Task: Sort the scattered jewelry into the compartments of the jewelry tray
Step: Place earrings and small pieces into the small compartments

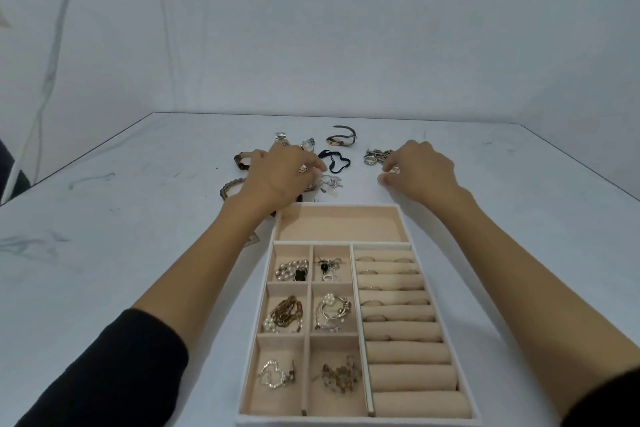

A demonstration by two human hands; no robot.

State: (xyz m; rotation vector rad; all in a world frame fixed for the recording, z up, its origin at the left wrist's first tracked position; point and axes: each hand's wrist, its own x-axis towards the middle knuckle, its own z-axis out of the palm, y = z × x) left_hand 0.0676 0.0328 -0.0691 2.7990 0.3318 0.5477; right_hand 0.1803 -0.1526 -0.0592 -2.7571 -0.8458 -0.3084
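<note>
The jewelry (331, 181) lies on the counter (138, 236) just past the tray (341, 206). The left hand (277, 177) is right beside it, the right hand (422, 170) by a chain (375, 156). Fingers curl; I cannot tell if they hold anything.

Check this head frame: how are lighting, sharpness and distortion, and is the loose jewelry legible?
Head view: soft, even light, hardly any shadow under the left hand or right hand, no glare on the table; wide-angle stretch enlarges the sleeves at the bottom corners; the tray reads clearly, but the small silver pieces beyond it are soft, hard to tell apart.
</note>
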